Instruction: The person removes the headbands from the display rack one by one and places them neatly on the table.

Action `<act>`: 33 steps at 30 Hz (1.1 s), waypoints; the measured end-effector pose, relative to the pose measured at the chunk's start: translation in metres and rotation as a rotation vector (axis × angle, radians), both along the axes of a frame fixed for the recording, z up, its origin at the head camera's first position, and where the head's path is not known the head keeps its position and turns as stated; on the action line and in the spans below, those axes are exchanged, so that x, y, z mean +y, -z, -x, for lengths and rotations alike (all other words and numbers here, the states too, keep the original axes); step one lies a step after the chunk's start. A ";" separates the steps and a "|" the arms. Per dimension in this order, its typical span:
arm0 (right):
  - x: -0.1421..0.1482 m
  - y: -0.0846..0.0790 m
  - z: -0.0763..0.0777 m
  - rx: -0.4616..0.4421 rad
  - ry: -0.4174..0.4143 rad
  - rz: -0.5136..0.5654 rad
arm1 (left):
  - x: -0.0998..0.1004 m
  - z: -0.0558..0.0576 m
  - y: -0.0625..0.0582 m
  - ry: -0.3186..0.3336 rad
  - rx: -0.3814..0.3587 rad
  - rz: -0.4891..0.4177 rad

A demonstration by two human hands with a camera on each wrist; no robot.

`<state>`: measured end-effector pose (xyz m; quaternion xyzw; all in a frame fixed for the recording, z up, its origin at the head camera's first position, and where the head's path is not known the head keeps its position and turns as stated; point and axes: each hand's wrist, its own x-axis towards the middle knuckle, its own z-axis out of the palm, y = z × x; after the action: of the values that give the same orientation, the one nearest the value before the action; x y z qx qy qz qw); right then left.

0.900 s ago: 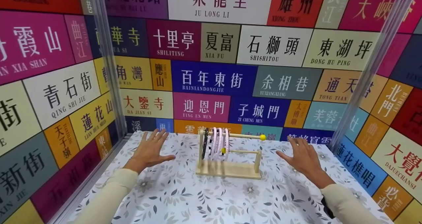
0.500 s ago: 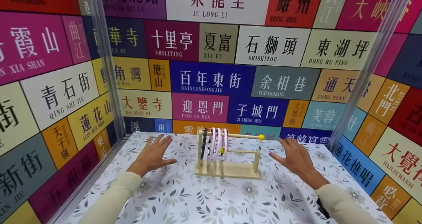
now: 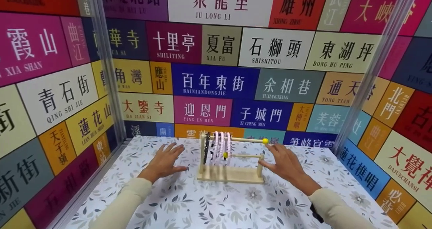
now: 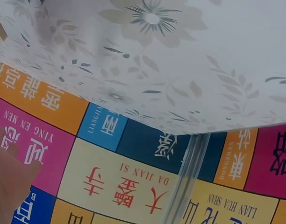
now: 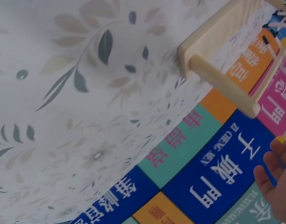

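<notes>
A small wooden stand (image 3: 229,175) stands on the table with two horizontal rods, each carrying a yellow ball. Several pale pink ridged rings (image 3: 221,148) and a black ring (image 3: 206,148) hang on the upper rod at its left end. My right hand (image 3: 285,163) is at the stand's right side, fingers spread, fingertips right at the upper rod's yellow ball (image 3: 265,141), thumb by the short right post (image 3: 259,166). In the right wrist view its fingers (image 5: 274,163) show beside that ball. My left hand (image 3: 165,163) hovers left of the stand, fingers extended, holding nothing.
A white tablecloth (image 3: 202,205) with grey leaves and flowers covers the table. Colourful sign-covered walls (image 3: 216,80) rise behind and at both sides, with clear corner posts (image 3: 113,70) at the back left and right.
My right hand has moved left, from apart from the stand to the upper rod's ball. My left hand has drifted slightly right, toward the stand. The rings have stayed on the rod.
</notes>
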<state>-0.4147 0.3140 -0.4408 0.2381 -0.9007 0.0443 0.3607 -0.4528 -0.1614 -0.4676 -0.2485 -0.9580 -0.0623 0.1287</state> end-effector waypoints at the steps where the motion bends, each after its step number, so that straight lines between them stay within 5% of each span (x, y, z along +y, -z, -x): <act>1: -0.004 0.000 0.000 -0.005 -0.008 -0.004 | 0.002 0.000 0.001 0.007 -0.004 -0.004; 11: -0.034 0.003 0.001 0.011 -0.079 -0.008 | 0.020 0.002 0.007 0.068 -0.067 -0.079; 19: -0.058 0.003 0.001 0.000 -0.101 -0.002 | 0.030 0.009 0.019 0.030 -0.146 -0.100; 33: -0.095 0.008 0.006 -0.032 -0.128 0.068 | 0.048 0.007 0.039 0.073 -0.183 -0.124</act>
<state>-0.4203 0.2190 -0.4485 0.2819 -0.8873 0.1017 0.3505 -0.4602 -0.1138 -0.5065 -0.2680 -0.9504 -0.1486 0.0537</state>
